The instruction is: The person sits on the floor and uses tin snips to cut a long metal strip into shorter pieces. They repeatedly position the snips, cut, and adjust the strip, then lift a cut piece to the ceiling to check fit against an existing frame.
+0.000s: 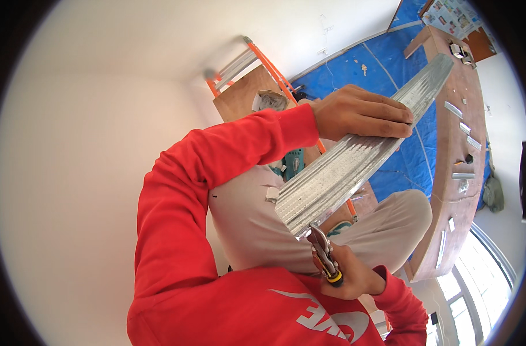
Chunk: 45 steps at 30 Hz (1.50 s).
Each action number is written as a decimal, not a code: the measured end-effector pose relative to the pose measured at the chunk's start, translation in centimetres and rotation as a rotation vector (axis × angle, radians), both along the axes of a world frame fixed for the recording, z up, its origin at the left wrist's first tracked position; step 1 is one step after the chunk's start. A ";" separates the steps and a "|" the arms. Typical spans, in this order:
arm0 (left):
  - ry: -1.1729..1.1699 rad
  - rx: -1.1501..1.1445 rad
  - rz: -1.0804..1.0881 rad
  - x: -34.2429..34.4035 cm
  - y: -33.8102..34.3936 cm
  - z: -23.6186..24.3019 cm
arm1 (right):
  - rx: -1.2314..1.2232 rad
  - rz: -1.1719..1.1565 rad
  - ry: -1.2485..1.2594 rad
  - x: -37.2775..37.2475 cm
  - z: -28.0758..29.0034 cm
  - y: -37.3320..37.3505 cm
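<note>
My left hand (pixel 361 112) is closed over a long silver metal profile (pixel 343 173), its fingers wrapped across the upper middle of the piece, which slants from my lap up to the right. My right hand (pixel 352 271) grips metal snips (pixel 326 259) with yellow and black on the handle; their jaws touch the profile's lower end. A small pale offcut or block (pixel 271 195) lies by the profile on my grey-trousered leg (pixel 240 219).
An orange ladder (pixel 264 60) with a wooden board (pixel 234 98) and open box (pixel 266 101) stands behind. Blue sheeting (pixel 355 69) covers the floor near a teal power tool (pixel 293 164). A long wooden bench (pixel 453 219) at the right bears small metal pieces. Walls rise left and behind.
</note>
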State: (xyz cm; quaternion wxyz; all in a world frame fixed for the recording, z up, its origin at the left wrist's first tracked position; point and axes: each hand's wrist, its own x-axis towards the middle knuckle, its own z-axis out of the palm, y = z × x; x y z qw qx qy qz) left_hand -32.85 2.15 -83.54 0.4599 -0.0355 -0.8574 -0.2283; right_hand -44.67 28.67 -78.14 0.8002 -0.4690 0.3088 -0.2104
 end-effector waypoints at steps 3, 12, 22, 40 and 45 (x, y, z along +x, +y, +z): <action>-0.033 -0.010 -0.026 -0.2 0.3 -0.4 | 0.033 -0.033 0.025 0.1 0.0 0.8; -0.286 -0.190 0.117 1.4 -1.7 -0.7 | 0.163 -0.012 0.182 -4.5 -0.1 -0.2; -0.575 -0.382 -0.170 1.2 -2.8 0.1 | -0.105 0.227 0.679 -13.8 4.4 -3.2; -0.442 -0.370 -0.039 -0.3 -2.4 5.4 | -0.060 0.084 0.663 -17.2 4.1 2.5; -0.532 -0.359 0.208 -0.2 -3.3 5.4 | 0.178 -0.405 0.669 -12.3 3.9 6.2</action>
